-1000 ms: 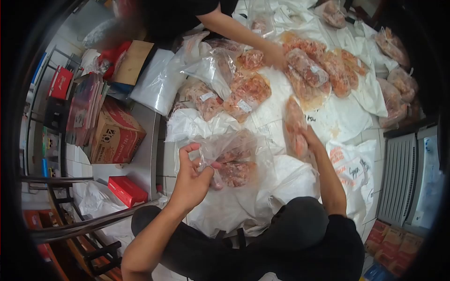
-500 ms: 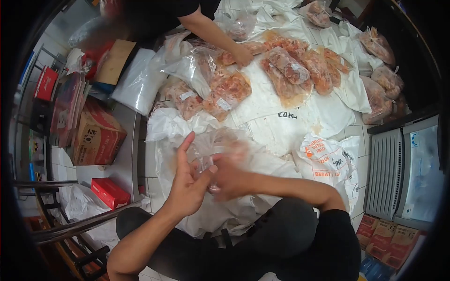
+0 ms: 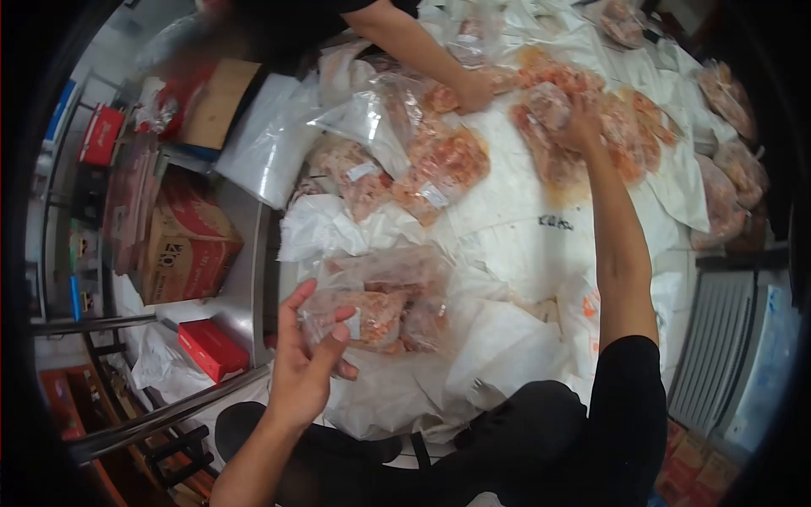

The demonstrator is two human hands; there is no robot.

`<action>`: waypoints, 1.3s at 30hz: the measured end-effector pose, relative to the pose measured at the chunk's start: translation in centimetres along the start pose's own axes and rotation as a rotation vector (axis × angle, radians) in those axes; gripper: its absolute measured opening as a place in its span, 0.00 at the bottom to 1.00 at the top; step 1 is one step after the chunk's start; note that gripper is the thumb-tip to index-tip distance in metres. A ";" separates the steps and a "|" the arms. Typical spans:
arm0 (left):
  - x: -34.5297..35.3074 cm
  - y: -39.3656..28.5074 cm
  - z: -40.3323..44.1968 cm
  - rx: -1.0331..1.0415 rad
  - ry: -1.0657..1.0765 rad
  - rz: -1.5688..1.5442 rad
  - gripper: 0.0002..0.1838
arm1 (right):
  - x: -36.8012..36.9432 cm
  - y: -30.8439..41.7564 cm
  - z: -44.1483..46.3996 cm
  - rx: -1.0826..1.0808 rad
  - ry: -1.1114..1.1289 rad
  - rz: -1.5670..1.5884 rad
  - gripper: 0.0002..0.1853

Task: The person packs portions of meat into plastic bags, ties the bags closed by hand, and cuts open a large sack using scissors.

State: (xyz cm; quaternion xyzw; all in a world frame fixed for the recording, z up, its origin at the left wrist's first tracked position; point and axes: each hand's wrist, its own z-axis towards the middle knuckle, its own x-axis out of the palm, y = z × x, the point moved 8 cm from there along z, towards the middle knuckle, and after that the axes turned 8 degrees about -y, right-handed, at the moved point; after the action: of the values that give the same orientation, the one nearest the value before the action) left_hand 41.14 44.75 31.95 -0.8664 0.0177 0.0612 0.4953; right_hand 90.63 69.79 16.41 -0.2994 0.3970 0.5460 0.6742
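Note:
A clear plastic bag [image 3: 427, 264] with packs of reddish meat [image 3: 372, 317] inside lies in front of me. My left hand [image 3: 308, 359] is at its left side, fingers apart and slightly curled, beside the thin film. My right arm stretches far forward. My right hand [image 3: 578, 128] is closed around one side of a bagged meat pack [image 3: 549, 106] on the far pile; some fingertips are hidden. More orange-red meat packs [image 3: 629, 135] lie beside and under it. Two labelled meat packs [image 3: 443, 173] lie left of the pile.
Across from me another person's hand [image 3: 473, 91] rests at the meat. White sacks [image 3: 524, 245] cover the floor. Tied meat bags [image 3: 718, 198] stand at right near a grey appliance [image 3: 711, 338]. At left are a carton [image 3: 190, 245], a red box [image 3: 213, 349] and a metal rail [image 3: 177, 414].
My right hand has moved from the near bag forward and right to the meat pile. My left hand has shifted slightly down and left. The view has turned a little.

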 end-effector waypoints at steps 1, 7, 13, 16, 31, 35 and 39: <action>-0.2 0.1 0.2 -0.018 -0.002 0.013 0.38 | 0.9 0.1 -0.3 0.087 0.094 0.002 0.59; -0.5 -0.3 0.9 -0.012 -0.021 -0.010 0.37 | 2.0 -0.4 -1.2 0.120 0.351 -0.038 0.58; -0.3 -0.8 0.8 0.051 -0.006 -0.024 0.38 | 2.0 -5.0 -7.0 0.351 0.334 0.409 0.50; -0.8 -0.7 0.8 0.070 -0.009 -0.045 0.37 | 5.1 -7.4 -17.7 0.670 0.557 1.103 0.37; 0.5 -0.7 -1.6 0.176 0.121 -0.054 0.40 | -24.5 25.4 -23.9 -0.637 0.535 1.022 0.38; 0.8 -0.9 -2.1 0.183 0.100 -0.018 0.39 | -21.7 34.6 -25.4 -0.752 0.730 1.010 0.19; -2.2 0.2 -1.8 0.118 0.025 0.027 0.41 | -15.2 25.6 -17.4 -0.083 0.427 1.193 0.05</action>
State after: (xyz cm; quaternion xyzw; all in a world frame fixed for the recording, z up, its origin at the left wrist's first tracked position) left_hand 39.08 43.07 32.97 -0.8360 0.0392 0.0560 0.5445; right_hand 60.76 53.38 21.54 -0.1548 0.5997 0.7710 0.1481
